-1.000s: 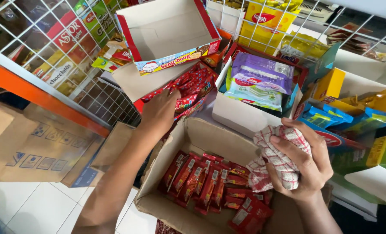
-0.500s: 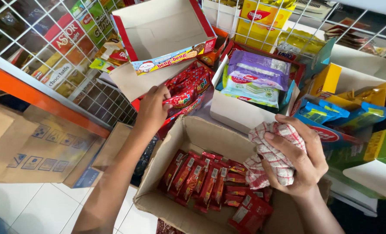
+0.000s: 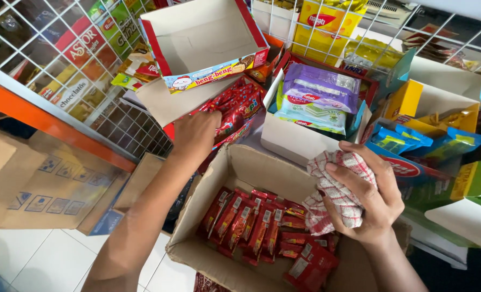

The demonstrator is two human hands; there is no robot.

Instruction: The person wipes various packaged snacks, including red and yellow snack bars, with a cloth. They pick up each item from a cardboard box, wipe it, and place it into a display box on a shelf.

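My left hand [image 3: 196, 135] reaches up to the red snack bars [image 3: 236, 108] lying in a red display box on the shelf, its fingers closed over them. An empty red and white display box [image 3: 202, 38] stands open just above. My right hand [image 3: 367, 189] grips a bunched red and white checked cloth [image 3: 332, 192] over the right side of an open brown cardboard carton [image 3: 235, 167]. Several red wrapped snack bars [image 3: 262, 227] lie in rows inside that carton.
A white box with purple and green wafer packs [image 3: 319, 100] sits right of the red bars. Blue and yellow snack boxes [image 3: 413, 135] crowd the shelf at right. A white wire rack [image 3: 78, 81] with packaged goods and an orange shelf beam [image 3: 51, 121] are left. Flattened cardboard [image 3: 46, 184] leans below.
My left hand has moved up and right from the carton's edge onto the red bars in the shelf box. My right hand with the cloth has stayed over the carton.
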